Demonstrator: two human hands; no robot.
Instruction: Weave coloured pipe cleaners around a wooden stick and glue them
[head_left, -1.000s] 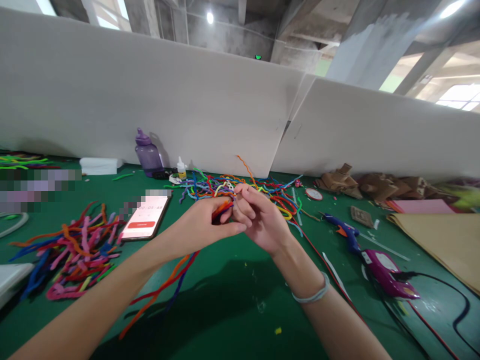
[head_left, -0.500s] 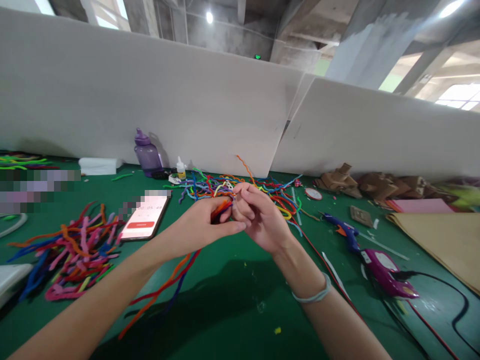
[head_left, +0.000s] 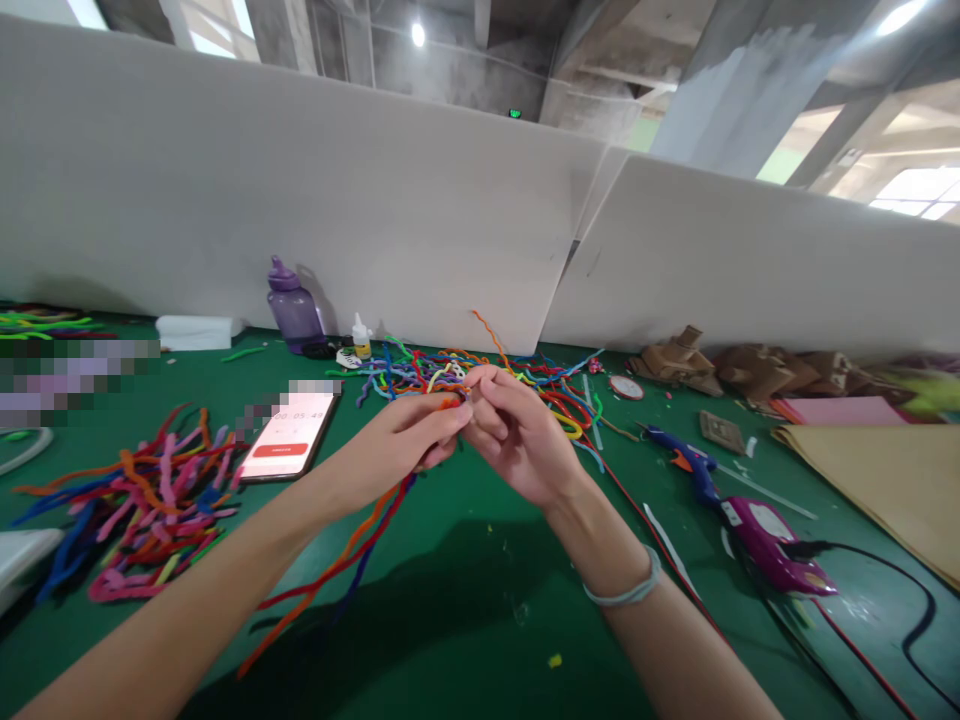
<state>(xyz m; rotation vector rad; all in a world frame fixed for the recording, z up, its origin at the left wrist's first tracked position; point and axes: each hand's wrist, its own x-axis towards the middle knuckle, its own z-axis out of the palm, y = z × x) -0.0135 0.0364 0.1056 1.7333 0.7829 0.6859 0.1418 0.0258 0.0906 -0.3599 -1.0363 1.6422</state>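
My left hand (head_left: 409, 430) is closed round a small bundle of pipe cleaners (head_left: 367, 545) in orange, red and dark blue. Their long tails hang below that hand towards the lower left, and their upper ends show between my fingertips. My right hand (head_left: 514, 430) meets it from the right, thumb and forefinger pinched at the top ends of the bundle, its other fingers curled. Just behind both hands lies a tangled pile of many-coloured pipe cleaners (head_left: 409, 370). The exact point where my fingertips grip is partly hidden.
To the left are a heap of mostly pink pipe cleaners (head_left: 169, 500), a phone (head_left: 292, 435) showing a timer, and a purple bottle (head_left: 295, 310). A glue bottle (head_left: 361, 338) stands nearby. On the right lie a blue-and-magenta glue gun (head_left: 772, 545) with its cord, and brown paper (head_left: 885, 490).
My left thumb has drawn in from stretched out along the right hand to a pinch on the bundle, covering more of it. My right hand stays almost where it was.
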